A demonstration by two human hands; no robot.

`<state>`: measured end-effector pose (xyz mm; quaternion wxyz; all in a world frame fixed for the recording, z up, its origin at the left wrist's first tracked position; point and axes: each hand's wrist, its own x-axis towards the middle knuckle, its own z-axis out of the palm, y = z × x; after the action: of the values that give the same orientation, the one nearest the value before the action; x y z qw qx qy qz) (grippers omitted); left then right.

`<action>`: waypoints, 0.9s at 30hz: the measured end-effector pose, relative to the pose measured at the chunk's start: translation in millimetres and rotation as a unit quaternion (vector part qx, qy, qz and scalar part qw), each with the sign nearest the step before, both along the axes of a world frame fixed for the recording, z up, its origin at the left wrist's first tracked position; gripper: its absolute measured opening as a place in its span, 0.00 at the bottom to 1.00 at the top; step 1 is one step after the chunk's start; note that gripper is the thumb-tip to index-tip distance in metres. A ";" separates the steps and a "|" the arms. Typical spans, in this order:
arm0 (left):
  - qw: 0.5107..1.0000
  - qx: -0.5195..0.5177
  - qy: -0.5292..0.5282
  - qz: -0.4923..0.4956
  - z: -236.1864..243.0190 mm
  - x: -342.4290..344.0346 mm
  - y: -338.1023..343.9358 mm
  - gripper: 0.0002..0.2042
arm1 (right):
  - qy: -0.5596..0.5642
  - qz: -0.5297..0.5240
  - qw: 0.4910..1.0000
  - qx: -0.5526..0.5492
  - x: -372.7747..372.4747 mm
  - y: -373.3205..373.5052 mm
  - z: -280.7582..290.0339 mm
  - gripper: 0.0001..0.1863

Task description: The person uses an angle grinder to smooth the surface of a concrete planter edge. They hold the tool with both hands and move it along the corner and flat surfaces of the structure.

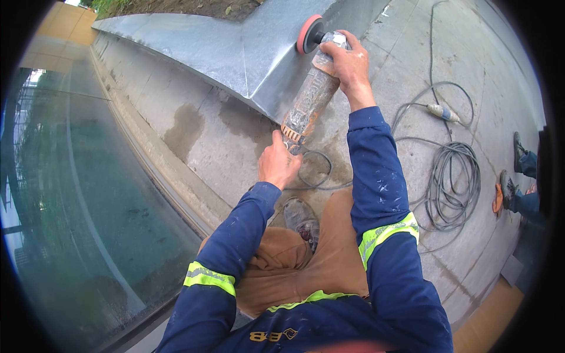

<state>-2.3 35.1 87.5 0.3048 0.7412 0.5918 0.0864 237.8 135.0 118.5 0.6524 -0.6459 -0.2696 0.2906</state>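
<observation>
Both grips (278, 162) (353, 66) closed around polisher (309, 101)

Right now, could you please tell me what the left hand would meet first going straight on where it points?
Probably the thick body of the power tool, whose rear end the left hand grips, though exact depth is unclear.

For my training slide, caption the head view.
Left hand and right hand grip a power tool, red pad beside grey block.
</observation>
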 end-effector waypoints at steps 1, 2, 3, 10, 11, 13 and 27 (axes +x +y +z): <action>1.000 0.000 0.003 0.002 5.3 4.1 6.8 0.25 | -0.001 -0.001 1.000 0.001 4.9 5.5 4.1 0.31; 1.000 0.000 0.005 0.000 10.2 9.2 12.8 0.25 | -0.004 -0.005 1.000 0.001 11.0 9.3 6.7 0.31; 1.000 -0.004 0.006 -0.003 10.4 11.7 16.2 0.25 | 0.004 -0.005 1.000 0.003 14.9 11.8 5.9 0.30; 0.998 -0.021 0.051 -0.025 19.5 32.6 34.8 0.26 | 0.109 0.020 0.993 0.043 42.2 20.6 -7.1 0.28; 0.997 -0.022 0.060 -0.032 21.1 34.0 34.8 0.26 | 0.098 0.018 0.994 0.037 43.1 22.0 -6.7 0.29; 0.999 -0.017 0.042 -0.030 15.5 31.4 34.2 0.26 | 0.073 0.014 0.997 0.025 44.3 25.1 -7.9 0.29; 1.000 -0.003 0.003 0.028 -11.4 -13.3 -11.7 0.24 | -0.007 0.018 1.000 -0.015 -15.6 -13.4 -7.0 0.34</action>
<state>-15.6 23.5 76.1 0.3032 0.7234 0.6136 0.0910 222.2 121.5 111.5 0.6353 -0.6529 -0.2816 0.3015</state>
